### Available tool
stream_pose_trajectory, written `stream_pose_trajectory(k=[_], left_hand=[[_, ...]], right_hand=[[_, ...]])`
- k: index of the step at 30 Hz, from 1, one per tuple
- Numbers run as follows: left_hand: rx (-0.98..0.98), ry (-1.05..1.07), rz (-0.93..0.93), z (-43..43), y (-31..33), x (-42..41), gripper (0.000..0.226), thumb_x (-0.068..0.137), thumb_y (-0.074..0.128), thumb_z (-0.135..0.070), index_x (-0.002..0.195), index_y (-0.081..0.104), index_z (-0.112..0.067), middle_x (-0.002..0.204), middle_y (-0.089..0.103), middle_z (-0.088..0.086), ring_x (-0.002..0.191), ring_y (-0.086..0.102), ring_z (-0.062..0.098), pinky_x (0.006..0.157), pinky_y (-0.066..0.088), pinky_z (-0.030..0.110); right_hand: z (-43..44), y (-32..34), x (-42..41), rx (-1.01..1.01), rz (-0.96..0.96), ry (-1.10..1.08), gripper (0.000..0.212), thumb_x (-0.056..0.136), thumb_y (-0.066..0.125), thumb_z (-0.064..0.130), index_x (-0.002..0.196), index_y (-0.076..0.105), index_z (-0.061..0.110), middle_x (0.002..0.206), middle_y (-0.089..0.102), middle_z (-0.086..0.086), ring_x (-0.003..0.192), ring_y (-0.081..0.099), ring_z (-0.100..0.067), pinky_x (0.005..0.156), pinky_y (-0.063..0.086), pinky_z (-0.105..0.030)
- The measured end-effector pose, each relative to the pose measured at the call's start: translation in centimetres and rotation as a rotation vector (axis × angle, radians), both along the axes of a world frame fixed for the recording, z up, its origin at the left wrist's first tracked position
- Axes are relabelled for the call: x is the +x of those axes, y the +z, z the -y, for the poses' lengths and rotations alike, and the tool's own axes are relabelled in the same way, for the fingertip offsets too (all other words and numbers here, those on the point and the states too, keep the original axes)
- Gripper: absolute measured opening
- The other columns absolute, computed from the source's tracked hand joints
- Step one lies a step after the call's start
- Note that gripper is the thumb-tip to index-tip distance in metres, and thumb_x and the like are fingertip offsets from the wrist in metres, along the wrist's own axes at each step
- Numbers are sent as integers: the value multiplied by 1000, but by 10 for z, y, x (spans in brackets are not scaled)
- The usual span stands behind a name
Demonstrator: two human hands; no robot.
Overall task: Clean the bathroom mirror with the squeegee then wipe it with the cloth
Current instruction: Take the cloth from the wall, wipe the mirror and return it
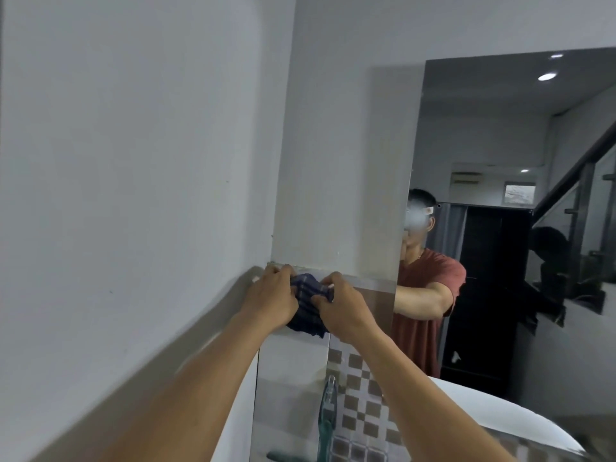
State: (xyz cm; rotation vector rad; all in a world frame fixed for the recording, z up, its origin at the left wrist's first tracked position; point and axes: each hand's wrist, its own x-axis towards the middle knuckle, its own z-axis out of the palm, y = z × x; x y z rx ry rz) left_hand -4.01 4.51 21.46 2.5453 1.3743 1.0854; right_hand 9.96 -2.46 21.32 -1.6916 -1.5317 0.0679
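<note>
A dark blue checked cloth (310, 305) is bunched between both my hands and held up against the wall surface where the grey tile band begins. My left hand (270, 296) grips its left side. My right hand (345, 310) grips its right side. The bathroom mirror (520, 228) fills the right of the view, and its left edge lies close to my right hand. It reflects a person in a red shirt with an arm stretched out. I see no squeegee that I can name with certainty.
A white painted wall (133, 161) runs along the left. Below my arms stand a chrome tap (330, 398), checked mosaic tiles (363, 405) and a white basin rim (520, 415). A teal object (278, 456) shows at the bottom edge.
</note>
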Motion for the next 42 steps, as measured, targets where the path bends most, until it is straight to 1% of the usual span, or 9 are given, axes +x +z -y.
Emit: stream_pose_trajectory(k=[6,12,15,19,24,27,31,35,42], left_hand=[[46,-58,225,3,-6,-3,22,96,56,-14,116,62,-20,116,65,1,99,62,22,83,56,42],[3,-151,402,26,5,-5,22,89,65,-14,109,62,-22,116,62,-1,95,57,13,71,43,20],[-190,-230,400,39,17,-10,45,84,71,-16,123,51,-26,114,56,-7,98,56,11,63,37,13],[-328,-317,276,55,30,-12,72,75,76,-19,138,46,-31,116,63,-3,100,61,14,77,48,24],[-219,-426,179,82,44,-4,20,80,77,-15,98,71,-20,87,73,0,83,69,20,75,53,32],[-198,-521,185,96,54,6,20,82,79,-15,99,68,-19,86,69,-1,83,67,22,72,48,30],[-231,-644,178,114,64,24,28,83,80,-17,107,65,-22,99,68,0,96,65,22,86,54,37],[-303,-780,270,136,74,49,19,88,76,-21,106,70,-25,105,72,0,102,67,24,94,55,43],[-107,-801,306,176,117,107,8,87,75,-22,91,74,-29,102,73,-4,97,70,17,95,56,45]], right_hand=[[1,-1,5,128,-52,-9,16,97,62,16,111,58,21,99,66,3,80,60,-7,55,48,-18],[20,5,9,226,-95,-1,18,92,67,16,107,61,23,91,65,9,75,63,-7,54,53,-16],[35,5,15,234,-82,4,20,89,68,14,105,60,22,91,66,7,78,65,-12,67,60,-32],[63,7,24,237,-2,37,21,83,69,13,95,54,22,83,64,7,69,59,-10,57,48,-20],[108,22,42,167,-79,129,34,79,77,9,99,52,19,92,64,-6,79,65,-24,73,60,-44],[143,32,57,171,-280,247,44,83,80,5,117,52,8,104,70,-21,93,72,-30,81,63,-40],[175,36,76,238,-475,309,42,84,79,9,118,56,-1,118,62,-35,107,64,-50,93,53,-65],[204,45,92,382,-389,162,19,80,81,11,94,68,13,127,63,-15,112,66,-36,90,58,-57],[243,62,110,596,-60,-274,20,92,71,10,97,73,29,112,63,8,100,64,-6,87,58,-31]])
